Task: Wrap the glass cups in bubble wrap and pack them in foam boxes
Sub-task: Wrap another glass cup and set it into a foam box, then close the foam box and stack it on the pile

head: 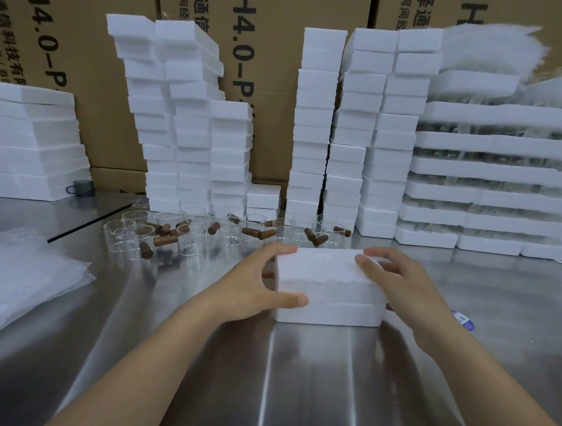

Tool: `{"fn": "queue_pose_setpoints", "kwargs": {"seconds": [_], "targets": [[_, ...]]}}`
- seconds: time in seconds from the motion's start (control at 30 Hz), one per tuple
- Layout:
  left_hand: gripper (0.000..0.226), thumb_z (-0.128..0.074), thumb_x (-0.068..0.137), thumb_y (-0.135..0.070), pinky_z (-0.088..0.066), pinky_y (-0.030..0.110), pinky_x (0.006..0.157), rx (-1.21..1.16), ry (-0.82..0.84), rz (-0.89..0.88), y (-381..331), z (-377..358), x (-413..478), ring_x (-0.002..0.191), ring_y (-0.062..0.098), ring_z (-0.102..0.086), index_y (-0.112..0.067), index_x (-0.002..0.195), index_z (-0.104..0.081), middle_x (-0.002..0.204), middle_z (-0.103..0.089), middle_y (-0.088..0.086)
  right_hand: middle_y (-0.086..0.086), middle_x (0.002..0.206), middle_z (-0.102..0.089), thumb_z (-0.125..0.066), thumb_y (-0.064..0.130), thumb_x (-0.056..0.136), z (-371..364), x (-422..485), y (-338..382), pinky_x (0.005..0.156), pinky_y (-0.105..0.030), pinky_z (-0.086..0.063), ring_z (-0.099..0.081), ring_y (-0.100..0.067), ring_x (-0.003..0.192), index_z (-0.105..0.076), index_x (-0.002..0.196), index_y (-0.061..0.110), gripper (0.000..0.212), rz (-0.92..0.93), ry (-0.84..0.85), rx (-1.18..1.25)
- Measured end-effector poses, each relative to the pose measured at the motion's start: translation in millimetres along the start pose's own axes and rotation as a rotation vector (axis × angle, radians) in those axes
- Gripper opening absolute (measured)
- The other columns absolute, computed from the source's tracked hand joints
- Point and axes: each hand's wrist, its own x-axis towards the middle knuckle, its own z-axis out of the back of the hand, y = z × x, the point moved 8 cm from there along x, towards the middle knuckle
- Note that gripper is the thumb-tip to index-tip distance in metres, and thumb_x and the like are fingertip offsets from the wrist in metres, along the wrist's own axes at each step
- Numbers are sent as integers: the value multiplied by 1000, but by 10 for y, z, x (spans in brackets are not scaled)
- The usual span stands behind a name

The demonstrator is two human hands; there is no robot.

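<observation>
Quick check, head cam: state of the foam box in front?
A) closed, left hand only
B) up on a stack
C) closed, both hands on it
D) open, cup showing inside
C: the foam box has its lid on, with the left hand and right hand gripping its two ends.

A brushed stainless-steel bench (298, 374) fills the foreground, its surface streaked with pale reflections of light. Behind it, large brown cardboard cartons (272, 83) stand stacked like a wall, printed with black letters and Chinese characters running sideways.
</observation>
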Motion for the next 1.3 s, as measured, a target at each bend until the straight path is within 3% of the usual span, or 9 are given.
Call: {"fn": "queue_pose_setpoints", "kwargs": {"seconds": [0.17,0.27,0.4,0.53,0.63,0.77,0.9,1.1,1.3], "targets": [[82,-80,70,-85,-38,41,124,-180,-48,38,-50,7,47,149,2,-42,-80,140,-38,162,-39,-30,12,123,-67,-65,62,92,22,-4,33,108,-51,-50,-61,-12,117,-69,111,52,22,30,-44,45],[68,-74,77,-80,-33,40,127,-219,-51,69,3,-35,79,152,4,-40,-70,140,-51,156,-44,-36,6,120,-70,-72,48,93,-41,2,-16,97,-43,-55,-68,-10,105,-72,109,49,16,19,-18,69],[54,-68,94,-66,-34,15,111,-238,-33,130,9,-147,82,146,1,-39,-61,144,-48,140,-40,-49,9,110,-72,-73,44,93,-64,-24,-75,74,-28,-48,-68,6,79,-72,108,50,16,8,-9,78],[85,-78,79,-63,-39,37,122,-410,-79,232,7,-192,-17,138,9,-58,-43,155,-46,146,-63,-23,11,109,-72,-71,49,93,-51,-30,-102,76,-30,-50,-70,-4,90,-69,113,55,22,-10,-19,92],[54,-78,93,-41,-53,29,99,-493,-154,251,-78,-252,-62,113,3,-73,-43,143,-57,125,-76,-20,11,105,-74,-72,48,92,-65,-33,-113,68,-27,-47,-69,6,77,-68,118,54,27,-17,-12,115],[70,-78,95,-20,-59,26,76,-628,-284,257,-126,-273,-71,110,11,-76,-40,154,-47,133,-72,-14,8,101,-80,-82,47,84,-7,-22,-199,72,-34,-55,-77,-8,83,-68,119,51,38,-72,-5,228],[77,-84,89,-10,-62,32,86,-699,-326,241,-136,-225,-95,111,11,-74,-38,152,-49,133,-69,-16,0,112,-80,-91,49,70,-32,-29,-318,84,-41,-57,-78,-23,98,-72,117,40,52,-178,78,353],[90,-89,66,-26,-63,28,85,-758,-267,275,-186,-287,-76,112,11,-76,-51,146,-56,136,-71,-12,0,110,-80,-85,41,68,-49,-15,-229,75,-40,-60,-79,-23,94,-77,110,34,43,-221,62,415],[77,-91,81,-14,-65,39,87,-839,-121,394,-108,-391,-9,106,24,-79,-55,137,-58,125,-79,0,6,110,-79,-86,38,61,59,31,-87,71,-40,-64,-74,-29,105,-76,111,42,51,-196,-34,464]]}}
